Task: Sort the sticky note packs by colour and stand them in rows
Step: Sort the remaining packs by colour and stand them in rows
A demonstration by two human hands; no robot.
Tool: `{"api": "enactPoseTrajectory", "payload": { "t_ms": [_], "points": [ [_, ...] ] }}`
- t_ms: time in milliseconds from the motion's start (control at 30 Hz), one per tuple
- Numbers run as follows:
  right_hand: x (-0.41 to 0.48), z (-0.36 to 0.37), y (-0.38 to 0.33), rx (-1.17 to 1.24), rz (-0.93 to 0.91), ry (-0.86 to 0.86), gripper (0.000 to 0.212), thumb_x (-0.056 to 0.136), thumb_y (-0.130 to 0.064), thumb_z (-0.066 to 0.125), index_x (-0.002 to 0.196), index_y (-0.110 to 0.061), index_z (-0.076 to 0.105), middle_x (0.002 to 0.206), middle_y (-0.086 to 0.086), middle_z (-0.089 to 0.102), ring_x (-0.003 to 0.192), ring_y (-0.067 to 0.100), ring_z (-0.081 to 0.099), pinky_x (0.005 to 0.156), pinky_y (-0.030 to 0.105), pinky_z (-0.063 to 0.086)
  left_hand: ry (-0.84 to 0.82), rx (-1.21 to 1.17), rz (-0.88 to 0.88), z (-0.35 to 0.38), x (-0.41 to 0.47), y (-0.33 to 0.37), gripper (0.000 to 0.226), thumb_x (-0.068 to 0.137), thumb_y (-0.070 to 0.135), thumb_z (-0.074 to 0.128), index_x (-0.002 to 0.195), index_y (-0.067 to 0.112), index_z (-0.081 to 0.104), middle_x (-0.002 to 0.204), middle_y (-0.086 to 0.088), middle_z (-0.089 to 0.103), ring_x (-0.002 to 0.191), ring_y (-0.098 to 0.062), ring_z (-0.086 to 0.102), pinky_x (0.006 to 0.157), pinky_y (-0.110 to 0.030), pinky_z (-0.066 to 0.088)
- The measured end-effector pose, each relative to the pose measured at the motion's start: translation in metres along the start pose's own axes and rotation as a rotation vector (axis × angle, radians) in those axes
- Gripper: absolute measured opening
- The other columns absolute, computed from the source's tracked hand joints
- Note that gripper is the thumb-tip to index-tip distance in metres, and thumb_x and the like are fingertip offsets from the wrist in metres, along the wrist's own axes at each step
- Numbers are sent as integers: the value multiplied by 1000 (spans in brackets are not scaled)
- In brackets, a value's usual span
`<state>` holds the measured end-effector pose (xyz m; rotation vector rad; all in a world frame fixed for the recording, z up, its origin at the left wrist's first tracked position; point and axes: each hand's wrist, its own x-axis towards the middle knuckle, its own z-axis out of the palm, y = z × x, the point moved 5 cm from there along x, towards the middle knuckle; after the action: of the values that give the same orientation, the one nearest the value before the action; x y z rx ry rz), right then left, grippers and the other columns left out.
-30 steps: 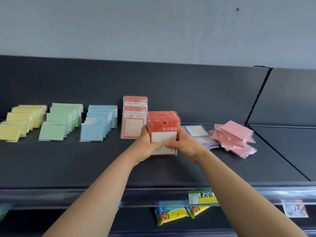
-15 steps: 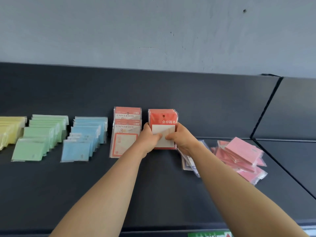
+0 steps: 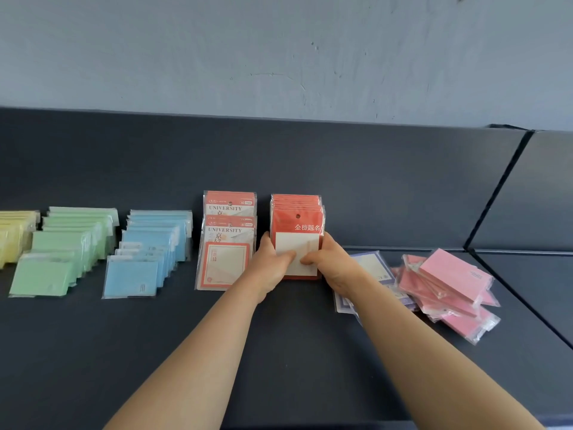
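Yellow packs (image 3: 14,240) off left edge; purple packs (image 3: 370,263) probably half behind forearm (image 3: 403,324).

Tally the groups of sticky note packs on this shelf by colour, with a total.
Yellow group: 1
Green group: 1
Blue group: 1
Red: 2, the University row and the plain row
Purple group: 1
Pink group: 1
Total: 7

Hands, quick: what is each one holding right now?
Left hand: grips the left side of the standing red packs, thumb on the front.
Right hand: grips the right side of the same packs.
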<state>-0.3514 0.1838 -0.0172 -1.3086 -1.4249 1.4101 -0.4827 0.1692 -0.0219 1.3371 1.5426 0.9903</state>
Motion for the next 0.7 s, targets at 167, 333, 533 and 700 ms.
{"api": "enactPoseTrajectory", "payload": {
  "t_ms": [167, 333, 533, 700],
  "points": [
    [-3, -5, -7, 16, -41, 63, 59, 78, -5, 68, 128, -21, 42, 119, 3, 62, 111, 21, 61, 93, 43, 54, 29, 33, 0, -2, -3, 3, 68, 94, 38, 57, 150, 24, 21, 143, 2, 46, 130, -22, 45, 108, -44, 40],
    [-12, -16, -19, -155, -121, 182, 77, 86, -24, 70, 148, -24, 22, 145, -3, 43, 126, 21, 51, 96, 46, 52, 114, 168, 89, -9, -14, 23, 75, 98, 42, 49, 155, 22, 4, 158, -1, 23, 142, -24, 30, 108, -40, 36],
    [-46, -10, -47, -404, -331, 360, 75, 90, -19, 64, 151, -16, 20, 156, -4, 25, 143, 14, 24, 110, 24, 23, 164, 182, 237, -27, -36, 41, 69, 101, 30, 46, 155, 22, 4, 161, 3, 14, 147, -21, 20, 114, -38, 28],
    [-67, 35, -58, -638, -560, 387, 43, 86, -15, 67, 128, -14, 55, 129, 1, 52, 120, 18, 45, 103, 28, 38, 364, 303, 200, -87, -52, 10, 69, 82, 20, 70, 140, 22, 34, 140, 0, 45, 129, -24, 46, 105, -45, 44]
  ]
}}
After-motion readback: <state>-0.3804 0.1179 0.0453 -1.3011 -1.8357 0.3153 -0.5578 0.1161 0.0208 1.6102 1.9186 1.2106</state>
